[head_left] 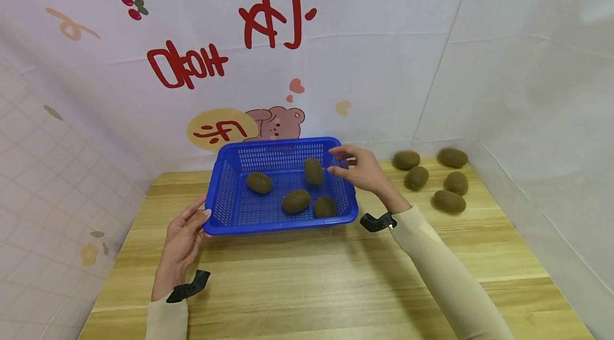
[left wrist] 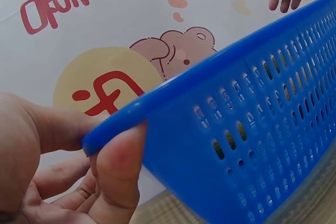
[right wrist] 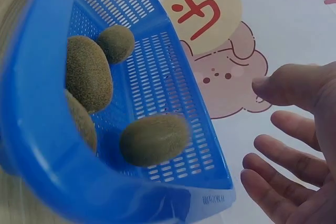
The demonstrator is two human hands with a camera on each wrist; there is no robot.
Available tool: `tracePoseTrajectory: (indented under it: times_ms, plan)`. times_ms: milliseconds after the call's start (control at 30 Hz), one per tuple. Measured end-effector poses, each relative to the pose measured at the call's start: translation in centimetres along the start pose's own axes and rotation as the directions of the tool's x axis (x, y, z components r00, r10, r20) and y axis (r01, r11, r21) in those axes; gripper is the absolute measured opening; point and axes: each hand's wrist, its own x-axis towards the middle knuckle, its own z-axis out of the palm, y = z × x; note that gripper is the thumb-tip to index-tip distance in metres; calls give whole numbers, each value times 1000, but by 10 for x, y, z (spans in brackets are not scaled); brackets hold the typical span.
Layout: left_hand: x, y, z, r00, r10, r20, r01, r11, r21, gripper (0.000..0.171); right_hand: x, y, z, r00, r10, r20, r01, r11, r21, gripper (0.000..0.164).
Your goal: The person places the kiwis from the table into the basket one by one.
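A blue plastic basket point(head_left: 268, 227) with slotted walls holds several brown kiwis, among them one at the left point(head_left: 259, 183) and one near the right back point(head_left: 313, 171). My left hand point(head_left: 185, 233) grips the basket's rim at its front left corner, and in the left wrist view the thumb and fingers pinch the rim point(left wrist: 173, 94). Over the basket's right end is my right hand point(head_left: 358, 169), its fingers spread and holding nothing. The right wrist view shows that hand point(right wrist: 299, 156) apart from the rim, with a slightly blurred kiwi point(right wrist: 155, 139) inside the basket nearest to it.
Several more kiwis lie on the wooden table point(head_left: 288, 286) to the right of the basket, including one at the back corner point(head_left: 452, 158) and one nearer the front point(head_left: 449, 201). A white printed cloth point(head_left: 384, 63) hangs behind and along both sides.
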Motion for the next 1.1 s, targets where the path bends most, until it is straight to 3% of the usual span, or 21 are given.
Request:
tracePoseTrajectory:
  times_ms: [200,500,867,1100]
  plan:
    - [0,1,-1,1000,6,-5,-6,1000,1,60,-6,-1,-3,999,-33,-13,33,998,-51,46]
    - [-1,0,-2,1000,3,5,-3,1000,-4,60,-17,0,-9,993,-116,-34,107,977,-186,66]
    - [1,-1,-2,1000,4,12,-4,1000,-2,63,-36,12,-24,986,-135,-100,107,963,-248,79]
    - [1,-1,-2,1000,-2,18,2,1000,6,64,-49,20,-32,972,-145,-186,89,956,-280,86]
